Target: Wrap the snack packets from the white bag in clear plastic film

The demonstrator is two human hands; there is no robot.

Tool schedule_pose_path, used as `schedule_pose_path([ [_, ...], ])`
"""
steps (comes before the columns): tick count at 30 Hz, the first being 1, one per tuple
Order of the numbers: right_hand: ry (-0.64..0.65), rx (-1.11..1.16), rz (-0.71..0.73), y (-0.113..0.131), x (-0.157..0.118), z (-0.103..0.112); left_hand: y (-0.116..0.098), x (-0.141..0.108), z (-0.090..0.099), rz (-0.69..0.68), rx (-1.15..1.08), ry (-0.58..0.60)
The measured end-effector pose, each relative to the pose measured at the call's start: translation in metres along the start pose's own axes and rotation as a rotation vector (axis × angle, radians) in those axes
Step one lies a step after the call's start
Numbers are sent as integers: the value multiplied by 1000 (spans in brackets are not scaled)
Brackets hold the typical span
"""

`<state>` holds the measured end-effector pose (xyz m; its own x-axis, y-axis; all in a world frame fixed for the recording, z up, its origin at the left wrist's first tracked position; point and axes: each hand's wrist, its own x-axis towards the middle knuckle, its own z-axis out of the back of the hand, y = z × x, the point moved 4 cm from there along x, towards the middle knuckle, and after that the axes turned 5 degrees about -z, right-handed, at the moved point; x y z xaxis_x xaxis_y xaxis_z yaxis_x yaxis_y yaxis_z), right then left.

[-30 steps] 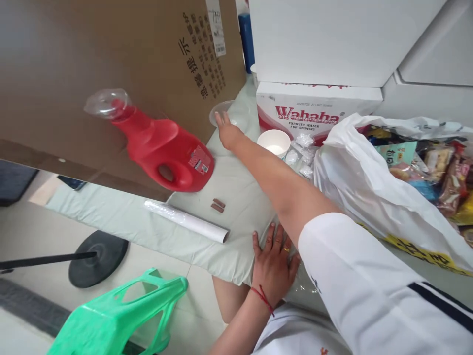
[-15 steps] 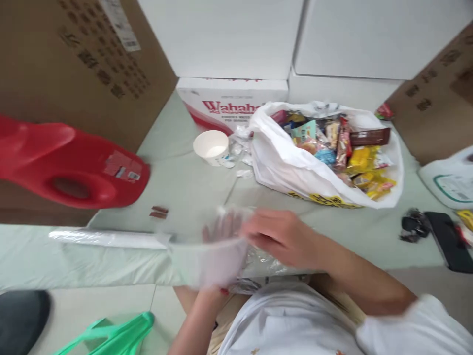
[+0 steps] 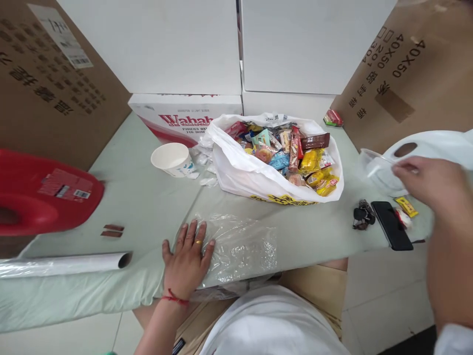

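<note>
My left hand (image 3: 187, 259) lies flat with spread fingers on the cloth, its fingertips at the edge of a clear plastic sheet or bag (image 3: 240, 241). Out at the far right, my right hand (image 3: 434, 185) pinches the rim of a clear plastic bowl (image 3: 379, 172), which is tilted beside a large white jug (image 3: 436, 143). Below that bowl are a black phone (image 3: 391, 224), a yellow wrapped snack (image 3: 406, 206) and a bunch of keys (image 3: 364, 215). A white plastic bag (image 3: 240, 172) full of wrapped snacks stands between the hands, farther back.
A paper cup (image 3: 172, 160) stands by a Wahaha carton (image 3: 185, 118). On the left are a red jug (image 3: 48, 192), two small brown strips (image 3: 112, 230) and a wrapped roll (image 3: 66, 264). Cardboard boxes (image 3: 417, 69) flank both sides; white panels (image 3: 155, 44) close the back.
The bowl went from the middle front to the far right in my right hand. My left hand let go of it and now rests on the cloth. The view shifted rightward.
</note>
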<state>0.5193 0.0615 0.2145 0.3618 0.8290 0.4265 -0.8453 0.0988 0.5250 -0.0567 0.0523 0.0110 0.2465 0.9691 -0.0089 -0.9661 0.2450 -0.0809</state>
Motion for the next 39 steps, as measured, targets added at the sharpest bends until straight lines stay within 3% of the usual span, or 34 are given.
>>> schedule_pose_path([
  [1, -29, -62, -1, -7, 28, -22, 0, 0, 0, 1, 1, 4],
  [4, -153, 36, -54, -13, 97, -72, 0, 0, 0, 7, 3, 11],
  [7, -203, 96, -146, -3, 117, -91, 0, 1, -1, 10, -5, 2],
  [10, -138, 109, -108, 21, 70, -93, 0, 1, -2, 11, -21, -2],
  [15, -82, 101, -8, 80, -98, -109, -3, -1, 1, 26, -47, 66],
  [18, 306, 245, 255, 138, -189, -145, -2, -1, -1, 46, -43, 69],
  [21, 536, 337, 528, 189, -248, -184, -1, -1, -4, 66, -35, 55],
  [24, 663, 144, 643, 200, -264, -226, -1, -2, -5, 75, -37, 48],
  [27, 670, -114, 560, 166, -242, -250, -1, -2, -4, 87, -49, 43],
  [30, 537, -266, 356, 127, -204, -245, 0, -2, -4, 114, -57, 38],
  [32, 440, -253, 270, 122, -192, -235, 0, -1, -5, 123, -61, 38],
  [35, 433, -36, 392, 158, -209, -230, -1, 1, -5, 127, -64, 38],
  [39, 663, 116, 736, 221, -255, -262, -6, 9, -5, 158, -48, 49],
])
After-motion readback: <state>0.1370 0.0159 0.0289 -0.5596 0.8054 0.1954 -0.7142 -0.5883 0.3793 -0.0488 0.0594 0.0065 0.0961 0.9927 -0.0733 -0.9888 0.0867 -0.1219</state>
